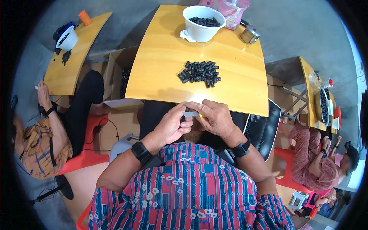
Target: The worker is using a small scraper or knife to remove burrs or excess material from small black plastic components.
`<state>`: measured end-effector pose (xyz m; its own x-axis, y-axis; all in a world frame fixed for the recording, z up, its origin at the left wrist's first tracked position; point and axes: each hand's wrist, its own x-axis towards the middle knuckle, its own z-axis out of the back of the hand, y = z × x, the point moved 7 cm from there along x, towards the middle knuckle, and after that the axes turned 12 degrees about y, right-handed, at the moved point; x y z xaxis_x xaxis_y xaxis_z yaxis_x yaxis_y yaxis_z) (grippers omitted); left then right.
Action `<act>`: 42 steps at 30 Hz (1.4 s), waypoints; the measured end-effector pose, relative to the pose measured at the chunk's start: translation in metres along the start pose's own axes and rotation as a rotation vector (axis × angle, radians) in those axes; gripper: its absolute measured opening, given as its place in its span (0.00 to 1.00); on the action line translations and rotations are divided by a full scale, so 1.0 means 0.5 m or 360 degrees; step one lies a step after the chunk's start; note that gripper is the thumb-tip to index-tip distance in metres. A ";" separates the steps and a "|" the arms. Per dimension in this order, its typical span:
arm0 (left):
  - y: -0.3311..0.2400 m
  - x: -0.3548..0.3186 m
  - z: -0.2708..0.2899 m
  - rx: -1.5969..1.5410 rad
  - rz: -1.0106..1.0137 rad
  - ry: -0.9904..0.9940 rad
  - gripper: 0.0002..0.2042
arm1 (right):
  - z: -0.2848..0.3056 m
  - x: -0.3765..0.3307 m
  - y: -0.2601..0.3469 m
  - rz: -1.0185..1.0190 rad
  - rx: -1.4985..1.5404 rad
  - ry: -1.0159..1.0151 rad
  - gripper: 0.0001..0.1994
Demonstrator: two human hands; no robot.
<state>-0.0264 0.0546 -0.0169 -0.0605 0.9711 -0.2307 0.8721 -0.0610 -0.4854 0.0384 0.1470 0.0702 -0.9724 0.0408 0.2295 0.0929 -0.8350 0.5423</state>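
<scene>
In front of my chest, just off the near edge of the yellow table (153,82), both hands meet. My left hand (170,124) is closed on a small black part (183,119), mostly hidden by the fingers. My right hand (217,118) grips a small knife (190,114); its flat grey blade lies across the left fingers beside the part, and a bit of yellow shows by the right fingers. On the table beyond lies a loose pile of short black cylindrical parts (199,73).
A white bowl (191,35) of black pieces stands at the table's far side, near a pink bag (232,11) and a metal-lidded jar (250,34). A black tray (262,130) sits low at right, an open box (119,69) at left. Other people sit at side tables.
</scene>
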 end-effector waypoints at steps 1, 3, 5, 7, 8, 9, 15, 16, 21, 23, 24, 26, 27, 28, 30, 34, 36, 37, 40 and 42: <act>-0.002 0.000 -0.008 0.0008 0.0008 0.0021 0.11 | 0.004 -0.001 -0.008 -0.0010 -0.0018 -0.0013 0.22; -0.008 -0.004 -0.023 -0.0075 0.0099 0.0200 0.11 | 0.008 0.000 -0.040 -0.0027 0.0134 -0.0062 0.20; -0.019 -0.015 -0.033 -0.0066 0.0143 0.0334 0.13 | 0.022 -0.010 -0.049 -0.0057 0.0150 -0.0121 0.15; -0.027 -0.025 -0.030 -0.0046 0.0136 0.0256 0.14 | 0.038 -0.021 -0.058 -0.0053 0.0168 -0.0179 0.11; -0.034 -0.025 -0.023 -0.0011 0.0105 0.0268 0.14 | 0.038 -0.030 -0.074 -0.0161 0.0192 -0.0144 0.09; -0.039 -0.027 -0.022 0.0001 0.0103 0.0228 0.13 | 0.033 -0.042 -0.090 -0.0274 0.0221 -0.0108 0.08; -0.027 -0.018 0.029 0.0083 0.0284 0.0000 0.06 | 0.026 -0.126 -0.201 -0.0909 0.1194 -0.0593 0.07; -0.021 -0.017 0.032 0.0046 0.0330 -0.0040 0.05 | 0.026 -0.135 -0.209 -0.0945 0.1240 -0.0614 0.08; -0.019 0.003 0.027 0.0117 0.0358 -0.0038 0.03 | 0.035 -0.149 -0.228 -0.0975 0.0980 -0.0499 0.08; -0.026 0.003 0.032 0.0046 0.0309 -0.0013 0.04 | 0.023 -0.155 -0.236 -0.1044 0.1024 -0.0474 0.09; -0.026 0.002 0.030 0.0041 0.0321 -0.0008 0.04 | 0.021 -0.154 -0.233 -0.1031 0.1036 -0.0482 0.08; -0.030 -0.005 0.035 -0.0074 0.0232 -0.0123 0.06 | 0.012 -0.156 -0.220 -0.1037 0.1005 -0.0444 0.08; -0.028 -0.004 0.035 -0.0074 0.0231 -0.0115 0.06 | 0.006 -0.153 -0.213 -0.1022 0.0980 -0.0402 0.07; -0.023 -0.007 0.040 -0.0129 0.0239 -0.0178 0.07 | -0.006 -0.155 -0.203 -0.1043 0.0939 -0.0334 0.07; -0.008 -0.012 0.049 -0.0180 0.0248 -0.0235 0.08 | -0.020 -0.133 -0.170 -0.0827 0.0865 -0.0210 0.06; 0.032 -0.017 0.060 -0.0331 0.0314 -0.0211 0.09 | -0.002 -0.132 -0.143 -0.0740 0.0783 -0.0116 0.07; 0.039 -0.021 0.053 -0.0372 0.0394 -0.0157 0.09 | 0.004 -0.176 -0.184 -0.0881 0.0900 -0.0272 0.09; 0.034 -0.023 0.051 -0.0374 0.0354 -0.0137 0.10 | 0.022 -0.196 -0.194 -0.0999 0.1010 -0.0327 0.10; 0.026 -0.025 0.061 -0.0269 0.0329 -0.0204 0.12 | 0.097 -0.283 -0.215 -0.1245 0.1066 -0.0700 0.11; 0.030 -0.012 0.046 -0.0207 0.0381 -0.0245 0.12 | 0.136 -0.368 -0.236 -0.1334 0.1084 -0.0996 0.11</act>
<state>-0.0240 0.0428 -0.0422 0.0901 0.8857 -0.4553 0.9246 -0.2443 -0.2923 0.2210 0.2755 0.0189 -0.5344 0.8327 -0.1451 -0.2322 0.0204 0.9725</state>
